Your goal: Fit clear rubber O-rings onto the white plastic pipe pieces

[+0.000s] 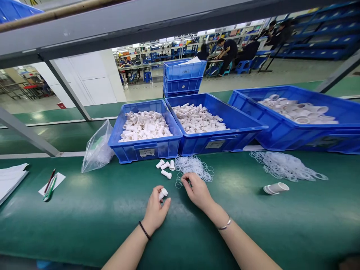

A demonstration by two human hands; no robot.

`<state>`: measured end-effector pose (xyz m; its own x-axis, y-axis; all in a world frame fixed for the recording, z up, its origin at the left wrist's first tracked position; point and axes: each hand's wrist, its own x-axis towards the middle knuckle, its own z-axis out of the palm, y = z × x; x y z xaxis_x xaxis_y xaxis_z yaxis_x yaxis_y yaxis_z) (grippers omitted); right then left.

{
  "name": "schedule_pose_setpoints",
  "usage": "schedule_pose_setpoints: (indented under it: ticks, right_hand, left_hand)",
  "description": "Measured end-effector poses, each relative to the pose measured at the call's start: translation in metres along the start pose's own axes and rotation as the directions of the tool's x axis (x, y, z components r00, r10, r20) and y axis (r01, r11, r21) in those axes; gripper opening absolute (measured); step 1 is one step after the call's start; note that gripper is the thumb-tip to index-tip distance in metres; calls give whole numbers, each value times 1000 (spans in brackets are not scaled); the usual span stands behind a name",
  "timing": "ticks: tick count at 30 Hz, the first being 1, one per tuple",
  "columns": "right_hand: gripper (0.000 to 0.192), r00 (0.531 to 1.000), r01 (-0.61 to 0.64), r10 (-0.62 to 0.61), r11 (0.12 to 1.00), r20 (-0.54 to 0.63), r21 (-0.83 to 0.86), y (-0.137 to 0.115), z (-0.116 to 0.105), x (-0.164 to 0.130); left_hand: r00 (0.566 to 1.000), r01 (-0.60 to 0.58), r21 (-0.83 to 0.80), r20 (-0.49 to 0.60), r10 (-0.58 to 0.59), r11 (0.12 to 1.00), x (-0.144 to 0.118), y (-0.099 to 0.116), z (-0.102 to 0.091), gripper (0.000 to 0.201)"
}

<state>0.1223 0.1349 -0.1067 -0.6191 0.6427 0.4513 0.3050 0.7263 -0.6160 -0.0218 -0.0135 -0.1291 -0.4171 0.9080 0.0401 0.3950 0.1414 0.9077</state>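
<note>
The left hand (pixel 156 210) has its fingers curled around a small white fitting (pixel 163 193), its flanged end left exposed and facing the right hand (pixel 198 192), probably so that end stays reachable. The right hand, bent at the wrist, brings thumb and forefinger together at the near edge of a pile of clear rings (pixel 194 167); whether a ring is pinched there I cannot tell. Such thin, overlapping rings seem to call for fingertips rather than a full grip. Just beyond the left hand, a few loose fittings (pixel 166 174) lie on the green worktop (pixel 98 221), apparently within easy reach, while the blue bin (pixel 164 152) behind them holds many more. Well to the right hand's right stands a larger fitting (pixel 278 187), apart from both hands.
</note>
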Motion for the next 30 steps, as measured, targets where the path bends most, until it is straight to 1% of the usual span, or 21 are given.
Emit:
schedule_pose_setpoints:
  ticks: [2,4,5,7,10,14,19,21,25,28,30]
  right_hand:
    - [15,995,-63,54,991,83,115,-9,5,-4]
    - [14,978,-89,50,978,201,188,-19,12,-8]
    - [14,969,-84,33,976,245,199,-24,16,-9]
    - [14,956,-65,8,980,292,186,-30,21,-11]
    - [14,952,-57,3,984,306,166,-33,25,-11]
    - [14,953,-38,-18,983,303,178,-32,23,-10]
    - [14,965,-44,-17,973,260,226,-31,20,-11]
    - [14,964,-54,-14,968,266,246,-32,20,-11]
    - [15,951,-64,-6,975,309,215,-33,23,-11]
    - [13,944,-56,-14,978,330,203,-31,24,-10]
    - [13,940,-70,-12,972,342,225,-30,25,-10]
  left_hand:
    - [1000,6,-19,3,-6,1000,-1,0,0,40]
    - [1000,13,-28,-1,-13,1000,-1,-2,0,41]
    - [1000,14,-24,-6,-14,1000,-2,-3,0,39]
    - [1000,9,-1,-20,-9,1000,-2,-4,1,33]
    - [1000,-15,48,-21,17,999,-3,-5,2,23]
    - [998,-46,111,34,43,993,-5,-2,1,23]
    - [1000,-16,68,20,14,998,-5,-1,-1,32]
    - [1000,-18,53,10,18,998,-4,-3,-1,34]
    - [1000,-27,60,-6,28,998,-5,-5,1,25]
    - [995,-84,99,57,78,992,-6,-6,0,20]
    - [981,-165,115,125,150,980,-6,-8,-3,18]
